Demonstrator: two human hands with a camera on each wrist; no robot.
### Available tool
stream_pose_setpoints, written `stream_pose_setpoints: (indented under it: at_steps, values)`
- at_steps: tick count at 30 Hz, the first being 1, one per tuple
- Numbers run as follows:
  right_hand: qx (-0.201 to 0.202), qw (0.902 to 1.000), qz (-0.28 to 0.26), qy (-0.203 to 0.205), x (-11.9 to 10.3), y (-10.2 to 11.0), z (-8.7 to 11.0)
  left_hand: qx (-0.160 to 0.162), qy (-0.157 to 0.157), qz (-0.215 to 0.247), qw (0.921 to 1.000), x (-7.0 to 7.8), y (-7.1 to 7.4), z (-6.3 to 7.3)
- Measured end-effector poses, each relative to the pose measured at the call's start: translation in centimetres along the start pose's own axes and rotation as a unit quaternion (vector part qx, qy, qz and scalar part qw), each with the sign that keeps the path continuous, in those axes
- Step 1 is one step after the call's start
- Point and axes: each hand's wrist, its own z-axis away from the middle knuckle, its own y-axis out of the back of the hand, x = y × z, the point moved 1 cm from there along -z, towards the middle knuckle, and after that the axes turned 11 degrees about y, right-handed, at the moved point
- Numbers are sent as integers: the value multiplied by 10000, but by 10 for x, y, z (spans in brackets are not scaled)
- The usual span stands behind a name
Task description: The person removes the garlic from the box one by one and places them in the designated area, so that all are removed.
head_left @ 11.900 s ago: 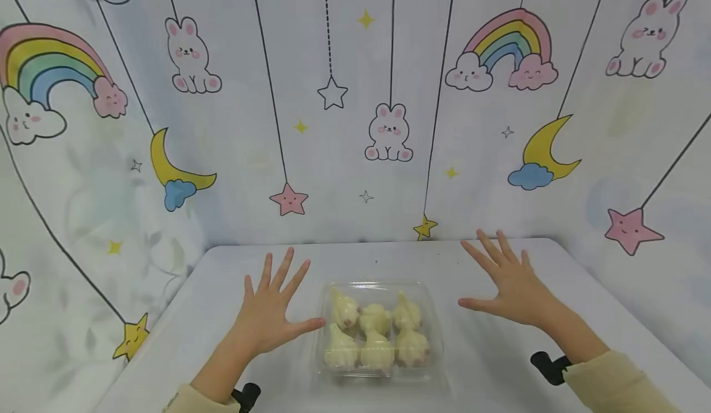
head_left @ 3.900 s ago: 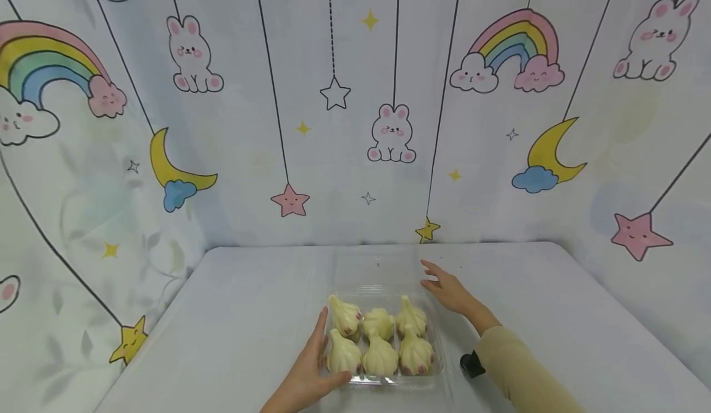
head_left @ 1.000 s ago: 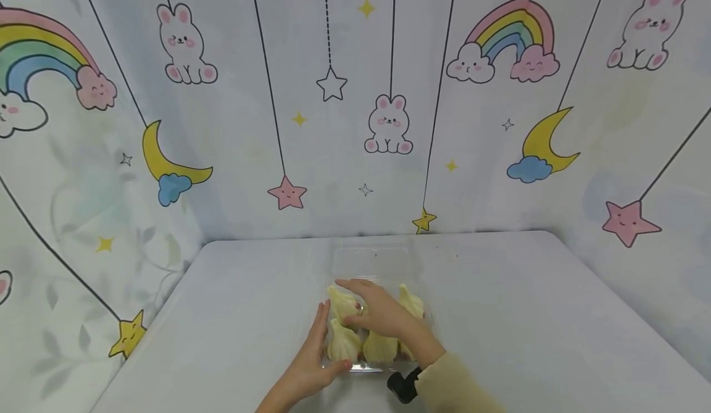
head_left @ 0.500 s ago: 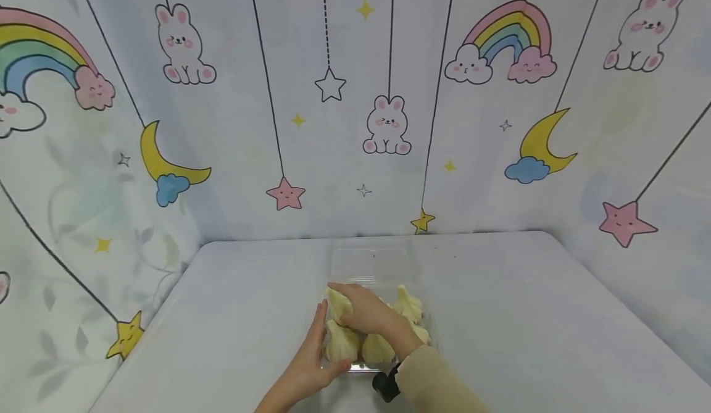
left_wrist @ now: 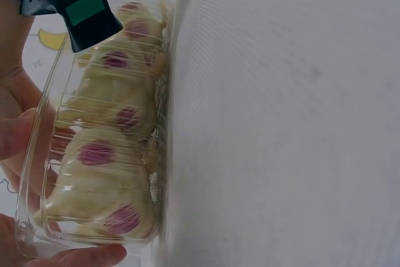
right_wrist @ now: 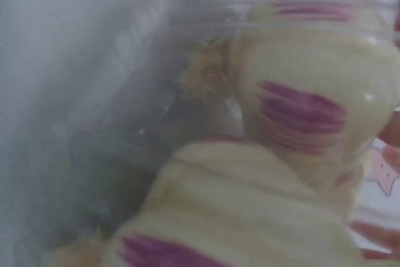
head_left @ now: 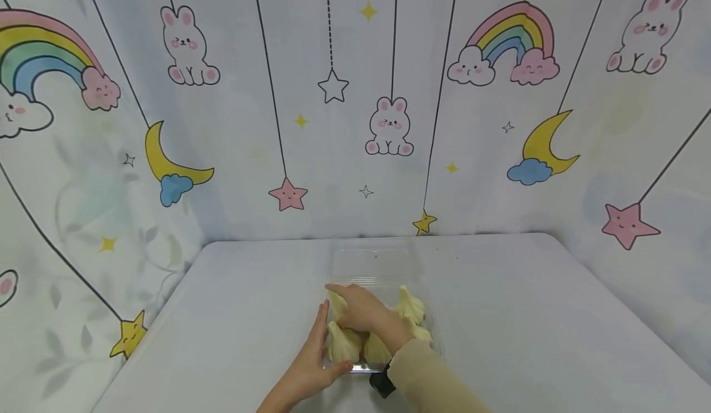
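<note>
A clear plastic box (head_left: 363, 368) with garlic bulbs in it stands on the white table. My left hand (head_left: 307, 367) holds its front left corner, fingers along the left wall and thumb at the front edge. My right hand (head_left: 366, 312) reaches over the box with fingers curled round the back left garlic bulb (head_left: 336, 305), whose pale neck shows. Before it sits the front left garlic bulb (head_left: 343, 345). In the left wrist view, purple-streaked garlic bulbs (left_wrist: 100, 176) show through the wall. Close up in the right wrist view is a garlic bulb (right_wrist: 300, 60). My right hand hides the back middle compartment.
The box's clear lid (head_left: 372, 258) lies folded back behind it. A garlic bulb (head_left: 410, 305) sits at the back right. A patterned cloth wall (head_left: 355, 154) rises behind the table (head_left: 250, 302). A black wrist device (head_left: 383, 382) is by my right sleeve.
The box was shut at first and is open now. My right hand has moved from the lid across to the back left garlic bulb and closed round it. My left hand stays at the corner.
</note>
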Motion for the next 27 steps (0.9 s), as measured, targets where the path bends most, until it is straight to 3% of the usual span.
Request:
stream_pose_setpoints:
  at_steps: [5, 16, 20, 27]
  values:
    - [17, 9996, 128, -260, -2, -3, -2, 16, 44, -25, 10000, 1, 0, -1]
    - [528, 9983, -32, -235, 3, -5, 2, 56, 33, -97, 9999, 0, -3, -2]
    - [650, 9978, -62, -117, 6, -1, 2, 38, 81, -68, 9999, 0, -3, -1]
    - [1016, 9928, -609, 156, 7, 9, 9, 47, 206, -153, 9997, 0, -1, -1]
